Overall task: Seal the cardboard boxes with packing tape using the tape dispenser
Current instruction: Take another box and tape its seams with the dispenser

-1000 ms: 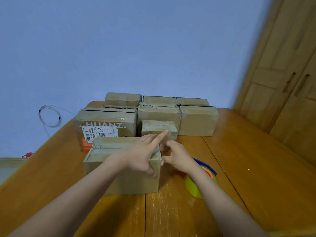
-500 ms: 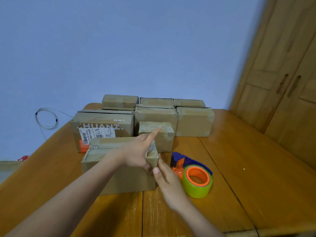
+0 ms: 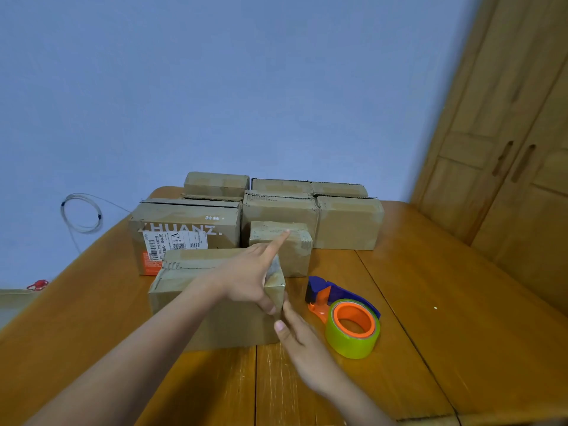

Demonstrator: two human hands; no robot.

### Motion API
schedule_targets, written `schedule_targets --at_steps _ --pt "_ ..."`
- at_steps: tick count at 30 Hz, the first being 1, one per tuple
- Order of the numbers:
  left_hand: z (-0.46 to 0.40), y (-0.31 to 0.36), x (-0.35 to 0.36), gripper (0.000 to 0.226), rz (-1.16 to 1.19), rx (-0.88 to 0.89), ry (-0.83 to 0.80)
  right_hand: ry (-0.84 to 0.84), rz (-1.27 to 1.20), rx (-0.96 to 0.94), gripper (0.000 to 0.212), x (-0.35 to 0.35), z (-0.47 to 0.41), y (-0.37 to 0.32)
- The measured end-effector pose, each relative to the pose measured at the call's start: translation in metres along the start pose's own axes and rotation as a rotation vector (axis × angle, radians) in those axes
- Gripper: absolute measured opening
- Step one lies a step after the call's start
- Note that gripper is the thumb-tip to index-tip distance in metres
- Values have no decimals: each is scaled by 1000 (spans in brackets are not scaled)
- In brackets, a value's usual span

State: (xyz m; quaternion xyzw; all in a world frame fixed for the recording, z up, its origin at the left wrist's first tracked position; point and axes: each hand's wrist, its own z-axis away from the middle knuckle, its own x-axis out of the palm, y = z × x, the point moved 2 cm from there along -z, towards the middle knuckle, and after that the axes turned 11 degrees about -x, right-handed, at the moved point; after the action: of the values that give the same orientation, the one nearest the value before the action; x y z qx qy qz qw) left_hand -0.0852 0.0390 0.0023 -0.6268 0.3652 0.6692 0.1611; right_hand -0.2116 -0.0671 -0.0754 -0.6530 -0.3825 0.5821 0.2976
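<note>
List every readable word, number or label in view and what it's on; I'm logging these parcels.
"HUANZ." in white capitals on the front of the large box; a letter before it is cut off.
Shipping label on that box: a barcode, a large "A" and a QR code; its digits and small print are too blurred to read.
White marks near that box's top edge: unreadable.

Both hands press the near box [image 3: 215, 321] beside the tape dispenser [image 3: 347, 315].

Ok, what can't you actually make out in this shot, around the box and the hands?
Head view only:
- Tape on the near box: its right end is covered by the left hand.
- Right hand: fingertips hidden behind the box corner.
- Label print: too small, lower part blocked by the box.
- Back boxes: mostly hidden by those in front.
</note>
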Motion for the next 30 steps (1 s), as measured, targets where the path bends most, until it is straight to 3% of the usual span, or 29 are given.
schedule_targets --at_steps 3,5,9,14,18,20,25,27,30 --pt "1 1 -1 142 3 -2 -10 16 5 -18 111 -11 -4 2" --pt "2 1 -2 141 13 3 -22 75 -21 -45 115 -23 -7 2" --pt "11 -2 -11 131 162 17 -112 255 -95 -117 67 -54 -18 -9" --pt "21 -8 -20 100 501 48 -274 353 -36 -194 53 -78 -33 -24" --pt "24 -7 -21 81 701 25 -296 300 37 -275 26 -78 -48 -37" --pt "25 -8 -21 68 733 3 -217 280 94 -332 23 -76 -55 -44" --pt "48 -16 -31 50 342 -100 257 156 299 -381 30 -72 -73 -48" --pt "63 -12 -27 72 136 -216 306 27 428 -411 35 -69 -80 -51" --pt "75 -4 -11 111 -73 -401 211 -188 588 -446 45 -57 -89 -54"
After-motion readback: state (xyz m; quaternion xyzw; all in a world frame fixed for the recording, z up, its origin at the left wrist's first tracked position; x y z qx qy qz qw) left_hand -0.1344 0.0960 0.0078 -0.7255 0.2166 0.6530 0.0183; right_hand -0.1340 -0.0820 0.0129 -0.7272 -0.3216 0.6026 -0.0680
